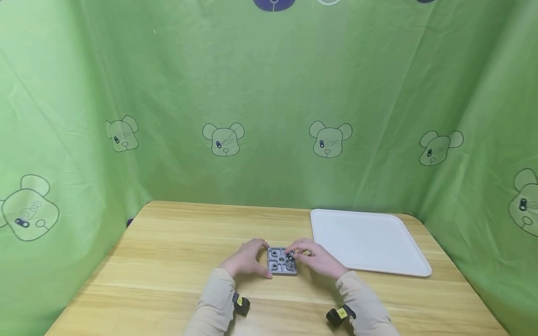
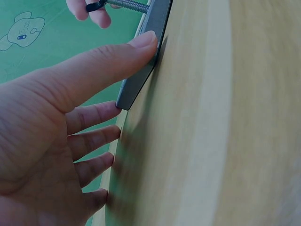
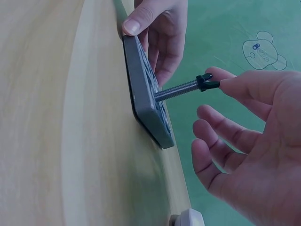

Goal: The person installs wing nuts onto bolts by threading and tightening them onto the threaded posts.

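Bolt [image 3: 188,87] shows thread [image 3: 175,92] only in wrist views.

your screw [image 3: 181,89]: threaded metal, dull shine
block [image 3: 140,89]: matt, smooth-sided
your table [image 1: 168,261]: wood-grained, smooth
tray [image 1: 370,242]: smooth, plastic-looking to you
curtain [image 1: 273,84]: creased cloth, faintly glossy
your sleeves [image 1: 212,303]: matt, wrinkled cloth

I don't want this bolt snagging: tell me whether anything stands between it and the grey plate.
Nothing visible does. The right hand pinches the bolt, whose threaded end reaches the grey plate; the left hand holds the plate's left edge, clear of the bolt.
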Demonstrator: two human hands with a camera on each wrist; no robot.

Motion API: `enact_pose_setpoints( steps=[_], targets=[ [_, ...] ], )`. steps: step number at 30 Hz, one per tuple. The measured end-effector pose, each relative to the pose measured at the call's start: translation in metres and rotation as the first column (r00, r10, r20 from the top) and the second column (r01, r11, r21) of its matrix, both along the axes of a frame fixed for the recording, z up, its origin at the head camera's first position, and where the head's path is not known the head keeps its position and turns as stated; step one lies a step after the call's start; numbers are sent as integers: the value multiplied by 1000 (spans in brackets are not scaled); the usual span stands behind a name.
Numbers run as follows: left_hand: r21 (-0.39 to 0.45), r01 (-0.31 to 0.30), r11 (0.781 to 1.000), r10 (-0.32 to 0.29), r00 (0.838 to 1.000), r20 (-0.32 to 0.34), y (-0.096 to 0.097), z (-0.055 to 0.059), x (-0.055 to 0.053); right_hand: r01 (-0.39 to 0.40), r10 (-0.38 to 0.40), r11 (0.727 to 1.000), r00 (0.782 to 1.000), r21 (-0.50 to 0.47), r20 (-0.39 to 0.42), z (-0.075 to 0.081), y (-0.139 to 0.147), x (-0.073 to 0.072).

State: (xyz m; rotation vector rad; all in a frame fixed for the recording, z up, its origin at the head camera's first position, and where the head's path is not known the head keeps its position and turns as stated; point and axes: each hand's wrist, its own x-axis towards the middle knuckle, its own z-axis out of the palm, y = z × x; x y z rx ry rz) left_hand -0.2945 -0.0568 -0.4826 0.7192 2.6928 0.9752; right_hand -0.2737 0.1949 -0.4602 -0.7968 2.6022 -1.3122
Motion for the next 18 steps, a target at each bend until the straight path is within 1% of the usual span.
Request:
enact_pose_setpoints(
  steps=[7, 18],
  targets=[
    [7, 0, 1000, 0, 1000, 0, 0, 1, 1, 15, -15, 1000, 1000, 19, 1, -2, 0, -1],
    [10, -2, 1000, 2, 1000, 7, 0, 1, 1, 82, -81, 996, 997, 28, -12, -3, -6, -2]
  ],
)
